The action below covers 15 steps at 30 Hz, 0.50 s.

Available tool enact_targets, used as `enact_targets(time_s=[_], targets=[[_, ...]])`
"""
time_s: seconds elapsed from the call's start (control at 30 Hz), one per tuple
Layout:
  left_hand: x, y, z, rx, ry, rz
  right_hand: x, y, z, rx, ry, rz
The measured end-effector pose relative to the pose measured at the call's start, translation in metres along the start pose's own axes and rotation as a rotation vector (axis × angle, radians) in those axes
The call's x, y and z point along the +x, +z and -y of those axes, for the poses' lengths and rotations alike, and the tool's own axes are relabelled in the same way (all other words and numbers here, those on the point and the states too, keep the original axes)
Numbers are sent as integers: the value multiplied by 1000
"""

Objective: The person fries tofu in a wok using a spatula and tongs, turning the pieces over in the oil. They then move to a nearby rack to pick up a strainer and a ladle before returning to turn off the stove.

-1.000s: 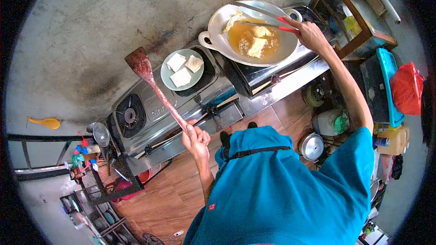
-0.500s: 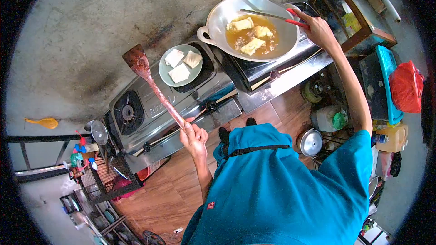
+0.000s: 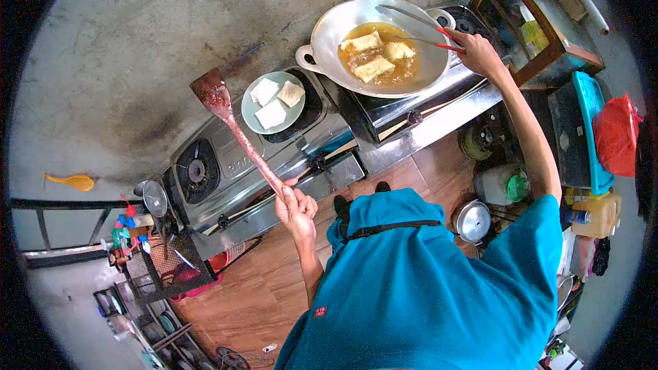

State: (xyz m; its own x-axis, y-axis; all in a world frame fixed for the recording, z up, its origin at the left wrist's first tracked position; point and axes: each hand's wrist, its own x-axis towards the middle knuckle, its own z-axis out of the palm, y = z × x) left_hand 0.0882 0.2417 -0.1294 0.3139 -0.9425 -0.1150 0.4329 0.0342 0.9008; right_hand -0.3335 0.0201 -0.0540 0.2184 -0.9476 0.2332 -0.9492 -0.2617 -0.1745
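Observation:
My left hand is closed round the lower handle of a wooden spatula, whose dark blade points up and to the left. In my right hand are metal tongs with red grips. The tongs' arms are spread apart over the right side of a wide metal wok, with nothing between them. Several pale folded, filled wrappers sit in the bubbling oil. Left of the wok, a pale green plate on the stove carries three uncooked white folded pieces.
A silver gas stove has a bare burner at its left. To the right stand a wood-framed glass cabinet, a turquoise-lidded box and a red plastic bag. A lidded pot is low beside me.
The tongs have opened wider and shifted off the food toward the wok's right side. One piece in the oil sits slightly differently. My left hand still holds the spatula in nearly the same place.

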Motion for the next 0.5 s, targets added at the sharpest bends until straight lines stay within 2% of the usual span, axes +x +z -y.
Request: enact_targets(time_s=[0.17, 0.3, 0.37, 0.5], targets=[[-7, 11, 7, -2, 1, -43, -2, -26, 11, -8, 12, 93], [-10, 23, 13, -15, 9, -41, 8, -6, -13, -19, 2, 68], [-13, 28, 16, -14, 9, -53, 13, 4, -28, -2, -100, 66], [-19, 36, 20, -18, 29, -54, 15, -4, -29, -14, -147, 62]])
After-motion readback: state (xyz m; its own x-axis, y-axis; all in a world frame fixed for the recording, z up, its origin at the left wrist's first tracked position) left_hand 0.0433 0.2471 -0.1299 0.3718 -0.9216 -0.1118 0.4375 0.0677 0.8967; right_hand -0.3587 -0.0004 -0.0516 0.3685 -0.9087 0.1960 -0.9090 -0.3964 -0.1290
